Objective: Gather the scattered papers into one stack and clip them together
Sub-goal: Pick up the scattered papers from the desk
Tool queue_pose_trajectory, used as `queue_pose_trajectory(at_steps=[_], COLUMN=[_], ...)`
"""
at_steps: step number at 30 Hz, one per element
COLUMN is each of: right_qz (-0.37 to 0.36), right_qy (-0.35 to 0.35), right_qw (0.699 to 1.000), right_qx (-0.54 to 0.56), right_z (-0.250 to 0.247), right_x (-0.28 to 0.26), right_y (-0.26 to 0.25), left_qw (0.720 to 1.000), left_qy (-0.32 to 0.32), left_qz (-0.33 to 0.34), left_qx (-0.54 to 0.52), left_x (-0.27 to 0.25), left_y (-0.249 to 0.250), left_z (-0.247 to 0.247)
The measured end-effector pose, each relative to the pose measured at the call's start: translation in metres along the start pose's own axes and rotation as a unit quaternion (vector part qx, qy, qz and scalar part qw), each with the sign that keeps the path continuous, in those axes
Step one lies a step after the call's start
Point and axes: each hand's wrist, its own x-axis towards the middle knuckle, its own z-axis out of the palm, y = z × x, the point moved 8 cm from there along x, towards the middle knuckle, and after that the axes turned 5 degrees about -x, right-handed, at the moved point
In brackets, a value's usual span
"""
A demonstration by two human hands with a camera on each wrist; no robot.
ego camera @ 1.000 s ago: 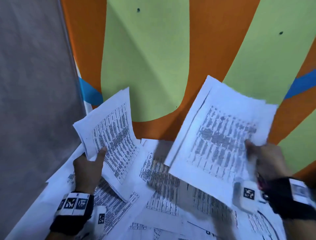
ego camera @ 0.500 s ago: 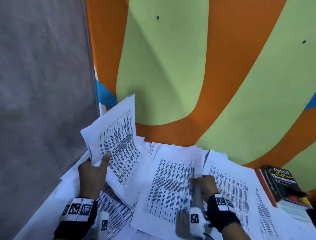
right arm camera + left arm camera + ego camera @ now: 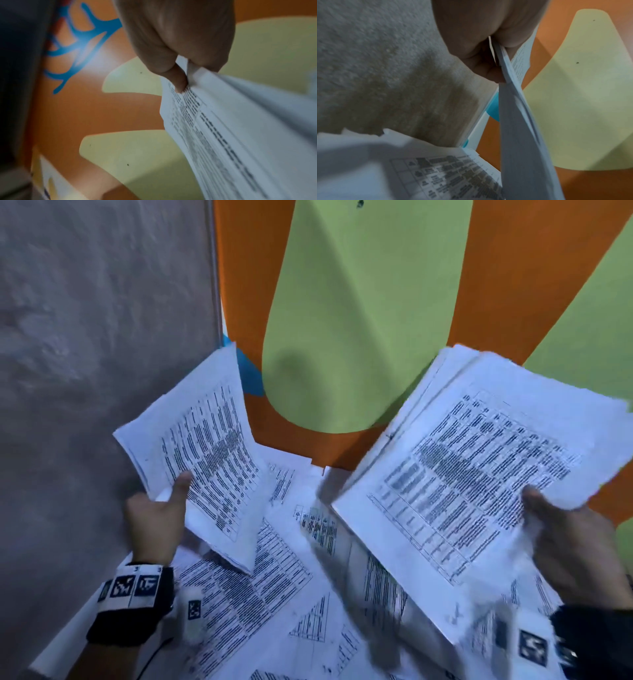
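Starting at the left edge of the head view, a grey textured wall (image 3: 102, 337) runs down to the table corner, meeting an orange backdrop (image 3: 246, 285) with green shapes and a blue streak. The left hand (image 3: 156, 518) is raised above the table, thumb pressed on the printed face of a small sheaf of papers (image 3: 205, 453) with the fingers behind it; the sheaf tilts up and away from the table. A black wrist strap (image 3: 132, 607) with coded markers sits below that hand. Under and between both hands, loose printed sheets (image 3: 274, 594) lie overlapping at odd angles across the table, covering its surface. To the right, the right hand (image 3: 579, 556) pinches the near right edge of a larger bundle of papers (image 3: 479, 474), thumb on top, the bundle lifted clear of the loose sheets and hiding those beneath it. Motion blur softens the lower right. The left wrist view shows what the head view cannot: the left hand (image 3: 488, 40) has fingers curled behind the small sheaf (image 3: 518, 121), seen edge-on. The right wrist view likewise shows the thumb and fingers (image 3: 178, 79) clamping several layered sheets (image 3: 240, 135), and blue lettering (image 3: 82, 40) on the orange backdrop.
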Motion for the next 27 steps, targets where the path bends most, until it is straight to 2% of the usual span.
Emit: queue_pose_trajectory(at_steps=[2, 5, 9, 11, 12, 17, 19, 23, 25, 27], right_qz=[0.096, 0.233, 0.374, 0.409, 0.418, 0.442, 0.432, 0.412, 0.344, 0.226], right_qy=[-0.054, -0.127, -0.225, -0.231, -0.218, -0.148, -0.147, -0.133, -0.108, -0.082], right_qw=[0.989, 0.937, 0.87, 0.856, 0.861, 0.874, 0.885, 0.899, 0.932, 0.971], right_qx=[0.1, 0.228, 0.231, 0.214, 0.189, 0.139, 0.092, 0.067, 0.026, -0.006], right_z=[0.02, 0.079, 0.155, 0.173, 0.175, 0.19, 0.197, 0.213, 0.208, 0.191], right_x=[-0.005, -0.034, -0.093, -0.108, -0.112, -0.12, -0.12, -0.124, -0.119, -0.102], right_y=[0.039, 0.09, 0.145, 0.179, 0.192, 0.218, 0.217, 0.212, 0.193, 0.159], left_qw=[1.0, 1.0, 0.999, 0.999, 0.999, 0.998, 0.998, 0.998, 0.999, 0.999], left_qy=[0.002, 0.002, 0.018, 0.018, 0.017, 0.035, 0.035, 0.026, 0.02, 0.008], left_qz=[-0.001, 0.006, 0.013, 0.012, 0.015, 0.044, 0.053, 0.046, 0.037, 0.035], left_qx=[0.001, 0.008, 0.032, 0.026, 0.027, 0.02, 0.025, 0.024, 0.012, 0.006], left_x=[0.0, -0.002, -0.005, -0.005, -0.006, -0.004, -0.005, -0.003, -0.002, -0.001], left_y=[0.005, 0.011, 0.012, 0.011, 0.011, -0.002, -0.002, -0.01, -0.013, -0.01], left_z=[-0.004, -0.011, -0.026, -0.03, -0.032, -0.05, -0.051, -0.054, -0.053, -0.051])
